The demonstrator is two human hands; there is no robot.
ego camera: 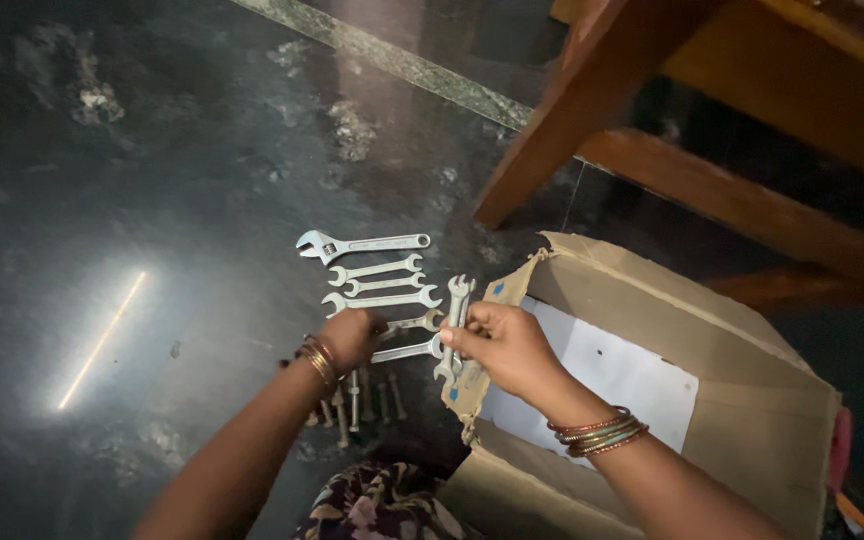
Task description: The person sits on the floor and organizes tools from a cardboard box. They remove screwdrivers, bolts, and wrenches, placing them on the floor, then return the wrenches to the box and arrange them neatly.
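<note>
Though held upright, shiny steel spanners [455, 325]

left hand [350, 338] curled low, right hand [505, 345] pinching

shiny metal on dark, glossy stone

your bright steel spanners [382, 285] lie on polished floor [152, 200]; matt brown cardboard box [752, 370], varnished wooden frame [712, 190].

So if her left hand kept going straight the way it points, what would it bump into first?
Probably the open-ended spanners laid in a row on the dark floor; the left hand already rests at their lower end, though depth is unclear.
</note>
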